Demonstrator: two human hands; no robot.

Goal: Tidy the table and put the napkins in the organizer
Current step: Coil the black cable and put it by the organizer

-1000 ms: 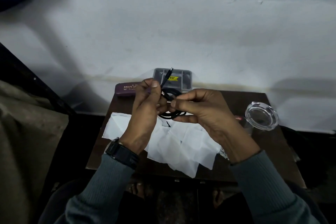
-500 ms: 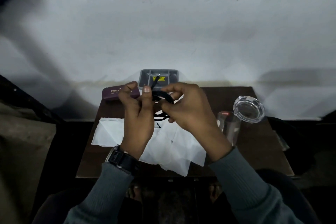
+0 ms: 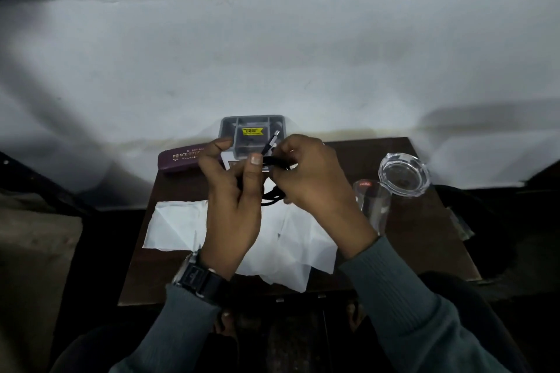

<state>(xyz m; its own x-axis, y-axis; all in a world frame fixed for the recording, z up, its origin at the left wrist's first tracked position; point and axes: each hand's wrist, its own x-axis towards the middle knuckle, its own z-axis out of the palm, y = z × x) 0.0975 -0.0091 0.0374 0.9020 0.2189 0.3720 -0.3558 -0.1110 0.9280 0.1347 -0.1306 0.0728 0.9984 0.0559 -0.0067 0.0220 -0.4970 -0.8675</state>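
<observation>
Both my hands hold a coiled black cable [image 3: 270, 151] above the small brown table [image 3: 424, 239]. My left hand [image 3: 233, 200] pinches the coil with thumb and fingers. My right hand [image 3: 309, 179] grips the cable's other side, and the plug end sticks up past my fingers. Several white napkins [image 3: 178, 224] lie spread on the table under my hands. The grey organizer [image 3: 230, 127], with compartments and a yellow sticker, stands at the table's far edge, just beyond my hands.
A maroon spectacle case [image 3: 178, 159] lies at the far left of the table. A clear drinking glass [image 3: 371, 206] stands right of my right hand, with a clear glass ashtray [image 3: 404, 171] behind it. A white wall rises behind the table.
My hands have turned the coil; the plug end now points up to the right of the organizer's sticker. The view has shifted slightly.
</observation>
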